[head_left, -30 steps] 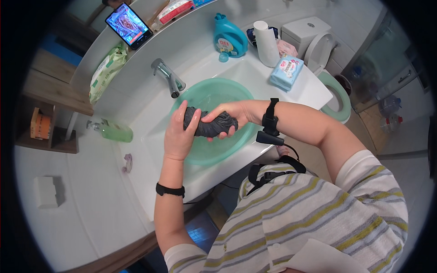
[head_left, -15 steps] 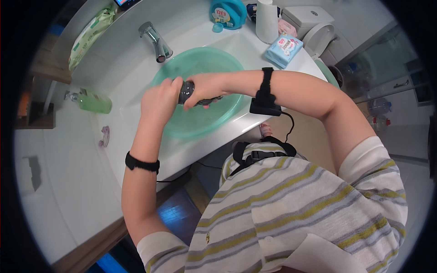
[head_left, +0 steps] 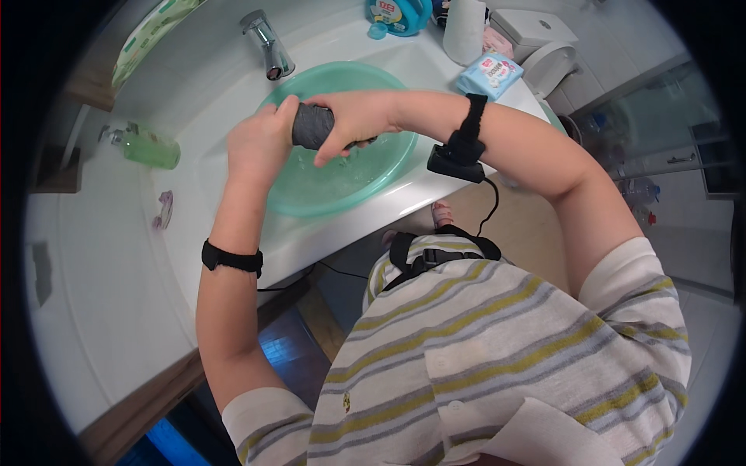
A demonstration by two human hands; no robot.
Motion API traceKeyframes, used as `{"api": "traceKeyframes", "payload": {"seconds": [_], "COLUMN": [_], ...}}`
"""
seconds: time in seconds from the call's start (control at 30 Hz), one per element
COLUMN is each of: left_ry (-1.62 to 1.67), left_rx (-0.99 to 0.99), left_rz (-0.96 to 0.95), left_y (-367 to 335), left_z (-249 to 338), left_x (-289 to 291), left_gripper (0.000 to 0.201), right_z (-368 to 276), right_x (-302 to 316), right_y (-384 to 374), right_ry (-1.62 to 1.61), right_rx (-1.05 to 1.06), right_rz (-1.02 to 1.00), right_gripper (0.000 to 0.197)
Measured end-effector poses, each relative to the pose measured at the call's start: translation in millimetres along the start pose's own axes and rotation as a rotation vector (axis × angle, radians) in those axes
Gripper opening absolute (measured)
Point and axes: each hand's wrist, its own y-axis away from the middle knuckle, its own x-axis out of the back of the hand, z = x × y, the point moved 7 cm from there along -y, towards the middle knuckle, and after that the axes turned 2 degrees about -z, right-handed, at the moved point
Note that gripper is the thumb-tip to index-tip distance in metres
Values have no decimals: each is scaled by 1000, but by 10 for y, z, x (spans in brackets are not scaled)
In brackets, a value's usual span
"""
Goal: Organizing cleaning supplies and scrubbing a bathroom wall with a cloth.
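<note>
I observe the left hand (head_left: 260, 141) and right hand (head_left: 353, 118) each closed around a bunched dark-grey cloth (head_left: 312, 126), its middle exposed between them. The cloth is above a green plastic basin (head_left: 392, 172) of water (head_left: 330, 175), set in a white sink (head_left: 412, 191) near the chrome faucet (head_left: 268, 48).

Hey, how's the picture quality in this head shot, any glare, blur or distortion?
In the head view, glare on the tap and the sink's front rim; in the head view, the cloth and hands look fairly clear, while the bottles at far right are dim and soft; in the head view, fisheye distortion too, with black rounded corners.
</note>
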Motion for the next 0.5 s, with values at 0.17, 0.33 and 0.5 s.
{"api": "traceKeyframes", "payload": {"seconds": [0.17, 0.33, 0.5], "left_ry": [-15, 62, 98], "left_rx": [-17, 21, 53], "left_rz": [-97, -254, -285], "left_y": [47, -32, -20], "left_z": [121, 251, 240], "left_x": [-120, -337, -534], "left_gripper": [18, 16, 13], "right_z": [278, 397, 477], "right_x": [15, 39, 3], "right_y": [-164, -44, -79], "right_ry": [321, 416, 490], "right_rx": [156, 126, 128], "right_rz": [239, 375, 394], "right_gripper": [90, 89, 85]}}
